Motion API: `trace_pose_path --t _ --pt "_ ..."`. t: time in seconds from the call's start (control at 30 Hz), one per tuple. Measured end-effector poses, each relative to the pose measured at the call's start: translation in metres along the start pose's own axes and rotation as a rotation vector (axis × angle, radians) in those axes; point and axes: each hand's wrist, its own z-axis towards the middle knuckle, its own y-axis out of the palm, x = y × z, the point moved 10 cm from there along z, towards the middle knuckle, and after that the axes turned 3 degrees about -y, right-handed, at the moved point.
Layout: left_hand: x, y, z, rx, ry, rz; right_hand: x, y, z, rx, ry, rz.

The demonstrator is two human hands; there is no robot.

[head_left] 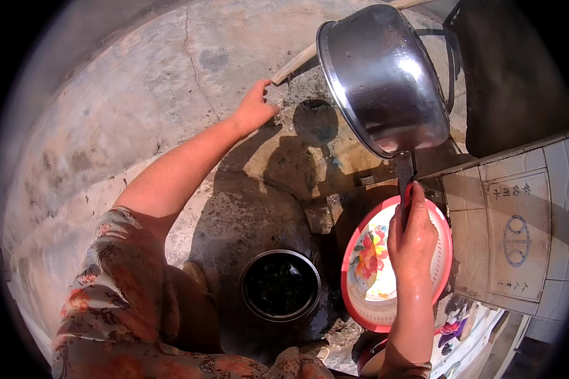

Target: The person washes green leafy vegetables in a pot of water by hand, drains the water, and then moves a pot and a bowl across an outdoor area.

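Note:
My right hand is closed around the dark handle of a shiny metal saucepan. The pan hangs tilted on its side over the ground, its wall toward me and its inside hidden. Stretched out to the far left, my left hand has its thumb and fingers apart, with its fingertips at or very near the end of a wooden stick; contact is unclear. Below my right hand is a pink-rimmed plastic basket holding a white flower-patterned dish. Between my arms, a round metal pot with dark contents stands on the ground.
A tiled ledge borders the right side, with a large dark panel beyond it. Stained, partly wet concrete spreads to the left. Shadows of the pan and my arm fall across the ground in the middle.

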Motion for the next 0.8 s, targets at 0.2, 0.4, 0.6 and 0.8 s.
trace_pose_path --t 0.2,0.4,0.6,0.8 --pt "0.023 0.062 -0.078 -0.917 0.073 0.762 0.072 0.021 -0.016 -0.217 0.341 -0.025" --pt "-0.086 0.143 -0.135 -1.051 0.230 0.588 0.079 0.019 -0.020 -0.139 0.446 0.227" --pt "-0.076 0.181 -0.283 -1.708 -0.343 0.253 0.086 0.023 -0.035 -0.102 0.755 0.845" --pt "-0.067 0.166 -0.326 -1.691 -0.542 -0.006 0.062 0.032 -0.041 -0.129 0.730 1.136"
